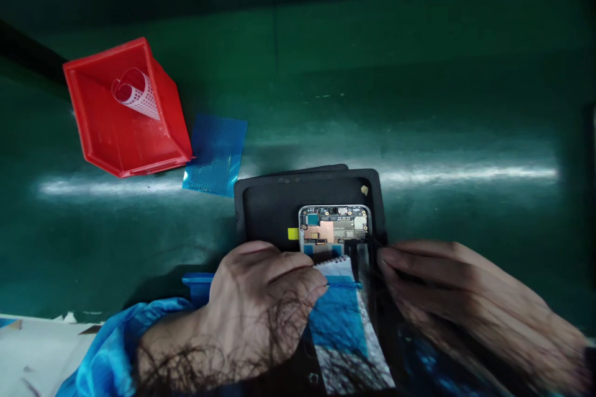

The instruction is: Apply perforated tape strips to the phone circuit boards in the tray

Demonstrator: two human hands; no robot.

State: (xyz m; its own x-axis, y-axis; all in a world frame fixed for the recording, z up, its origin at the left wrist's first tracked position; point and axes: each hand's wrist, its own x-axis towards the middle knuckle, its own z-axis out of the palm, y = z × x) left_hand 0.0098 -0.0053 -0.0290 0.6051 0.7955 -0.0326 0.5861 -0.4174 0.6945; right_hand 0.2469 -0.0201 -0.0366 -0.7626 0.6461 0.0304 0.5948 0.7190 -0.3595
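Observation:
An opened phone (335,226) with its circuit board showing lies on a black mat (270,205). My left hand (261,304) is curled at the phone's lower left, fingers pinched on a thin blue tool (344,285) over a blue film sheet (339,322). My right hand (447,298) lies along the phone's right edge, fingers together and pressed to its side. It is smeared by motion, and what it holds is hidden.
A red plastic bin (107,130) with a rolled dotted sheet (135,93) inside stands at the left on the green table (419,105). A blue dotted film (214,155) lies beside it. White paper (32,353) sits at the bottom left corner.

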